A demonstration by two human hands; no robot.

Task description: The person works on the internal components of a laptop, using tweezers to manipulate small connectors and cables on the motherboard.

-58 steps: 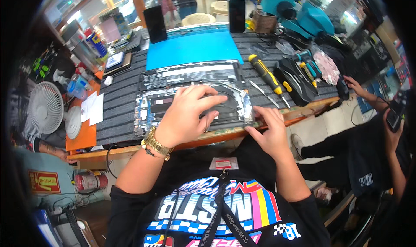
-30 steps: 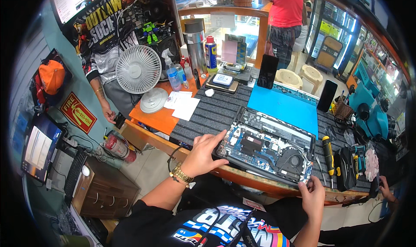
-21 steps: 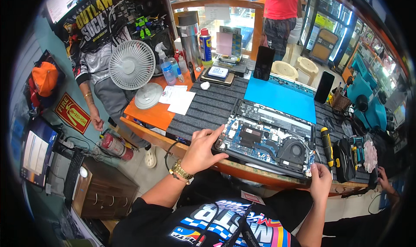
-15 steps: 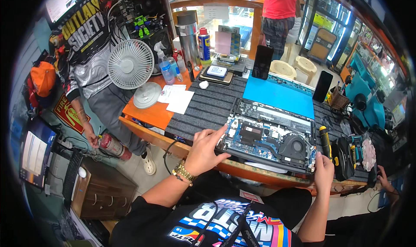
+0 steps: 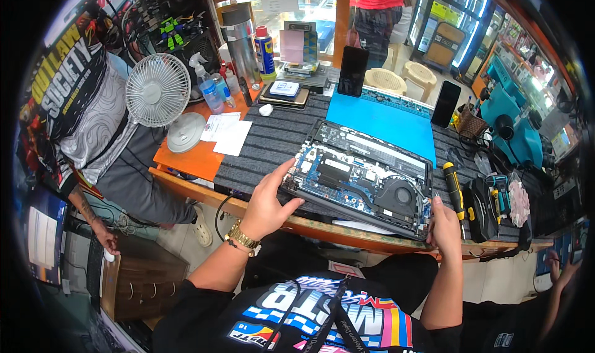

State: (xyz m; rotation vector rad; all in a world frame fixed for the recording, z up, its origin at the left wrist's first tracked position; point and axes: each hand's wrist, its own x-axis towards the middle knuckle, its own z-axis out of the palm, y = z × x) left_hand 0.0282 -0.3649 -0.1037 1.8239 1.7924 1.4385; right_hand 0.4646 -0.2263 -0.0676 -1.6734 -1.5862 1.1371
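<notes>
An opened laptop (image 5: 367,183) lies at the bench's front edge with its bottom cover off. Blue circuit board, a black round fan (image 5: 397,197) and a long battery (image 5: 372,143) along the far side are exposed. At its left edge my left hand (image 5: 271,198) grips it, thumb along the near side and fingers at the side. My right hand (image 5: 445,227) is closed round the near right corner, its fingers partly hidden. The laptop's near edge slightly overhangs the bench front.
Beyond the laptop lies a blue repair mat (image 5: 384,122). To the right are a yellow-black screwdriver (image 5: 453,189) and a black tool pouch (image 5: 483,209). A fan (image 5: 158,90), spray bottle (image 5: 209,87) and papers (image 5: 233,137) stand left. Another person's hand (image 5: 105,235) rests by a mouse.
The view has swung, shifting the scene left. Both my hands still hold the laptop. The person at the left has moved a hand down to the mouse.
</notes>
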